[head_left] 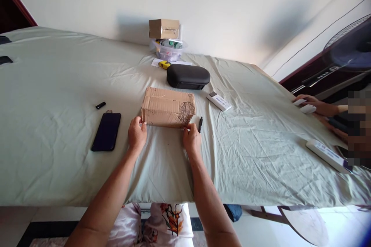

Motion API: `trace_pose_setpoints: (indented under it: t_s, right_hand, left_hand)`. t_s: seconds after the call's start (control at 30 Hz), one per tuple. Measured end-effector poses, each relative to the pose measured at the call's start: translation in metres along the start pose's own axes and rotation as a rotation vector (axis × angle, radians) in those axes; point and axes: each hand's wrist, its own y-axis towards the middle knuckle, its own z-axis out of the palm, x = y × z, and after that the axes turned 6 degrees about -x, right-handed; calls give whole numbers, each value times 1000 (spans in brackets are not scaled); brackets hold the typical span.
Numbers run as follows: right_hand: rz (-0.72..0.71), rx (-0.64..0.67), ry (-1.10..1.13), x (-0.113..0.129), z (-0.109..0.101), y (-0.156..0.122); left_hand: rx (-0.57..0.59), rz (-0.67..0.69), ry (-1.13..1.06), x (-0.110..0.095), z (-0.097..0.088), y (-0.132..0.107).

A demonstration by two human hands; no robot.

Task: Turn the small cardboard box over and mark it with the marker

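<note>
A brown cardboard box (168, 107) with black scribbles on its right side lies on the pale green sheet (58, 85) in front of me. My left hand (136, 133) grips its near left corner, fingers curled on the edge. My right hand (191, 138) holds the near right corner the same way. A black marker (199, 124) lies just right of my right hand.
A black phone (106, 131) and a small black cap (100, 105) lie to the left. Behind the box sit a black case (188, 76), a white remote (219, 101), a yellow tape measure (164, 65), and a plastic tub (168, 50) topped by a small box (164, 28). Another person's hands (314, 107) are at the right, near another remote (329, 155).
</note>
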Motion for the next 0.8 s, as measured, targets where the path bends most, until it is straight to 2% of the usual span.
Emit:
trace_pose_setpoints:
  t_s: [0.3, 0.57, 0.8]
  right_hand:
    - [17, 47, 29, 3, -1, 1]
    - [31, 43, 219, 11, -5, 4]
    - [-37, 31, 262, 13, 2, -2]
  left_hand:
    - [117, -17, 152, -7, -2, 1]
    - [42, 3, 66, -8, 0, 1]
    - [1, 20, 25, -11, 8, -9]
